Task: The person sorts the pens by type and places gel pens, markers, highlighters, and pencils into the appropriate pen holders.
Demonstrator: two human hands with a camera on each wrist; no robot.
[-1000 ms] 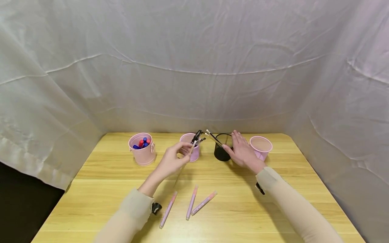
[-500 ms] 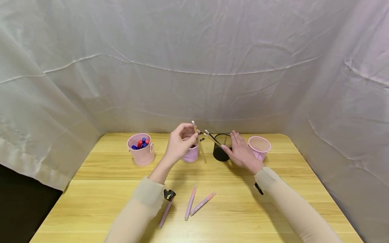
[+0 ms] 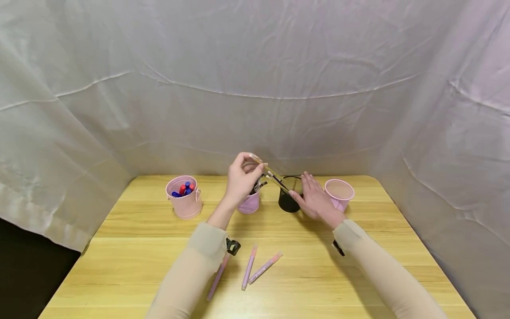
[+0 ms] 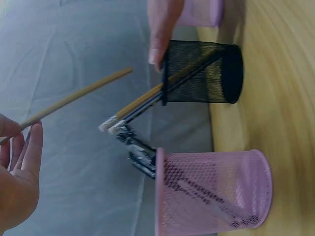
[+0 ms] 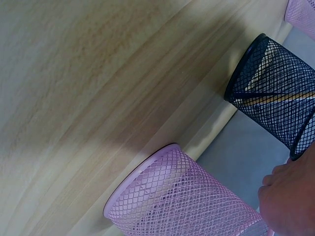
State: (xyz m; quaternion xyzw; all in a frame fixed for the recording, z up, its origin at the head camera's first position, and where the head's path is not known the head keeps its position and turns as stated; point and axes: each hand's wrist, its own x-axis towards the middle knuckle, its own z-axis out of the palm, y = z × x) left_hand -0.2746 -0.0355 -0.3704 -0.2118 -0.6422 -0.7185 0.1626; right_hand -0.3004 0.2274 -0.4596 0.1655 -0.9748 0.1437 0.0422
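My left hand (image 3: pixel 241 180) pinches a pencil (image 4: pixel 78 98) near its eraser end, in the air above the pink mesh cup (image 3: pixel 249 205). The pencil slants down toward the black mesh cup (image 3: pixel 287 204); in the left wrist view its far tip is apart from that cup's rim. Two pencils (image 4: pixel 142 101), one yellow and one dark, lean inside the black cup. Black pens (image 4: pixel 140 155) stand tilted in the pink cup. With fingers straight, my right hand (image 3: pixel 317 201) rests against the right side of the black cup's rim.
Another pink mesh cup (image 3: pixel 338 204) stands to the right of my right hand. At the left is a pink bucket (image 3: pixel 187 207) with red and blue markers (image 3: pixel 188 188). Purple pens with pink caps (image 3: pixel 249 268) lie on the front of the wooden table (image 3: pixel 318 283).
My left hand has risen and moved right with the pencil, which has swung from pointing down to slanting toward the black cup. My right hand has stayed at that cup.
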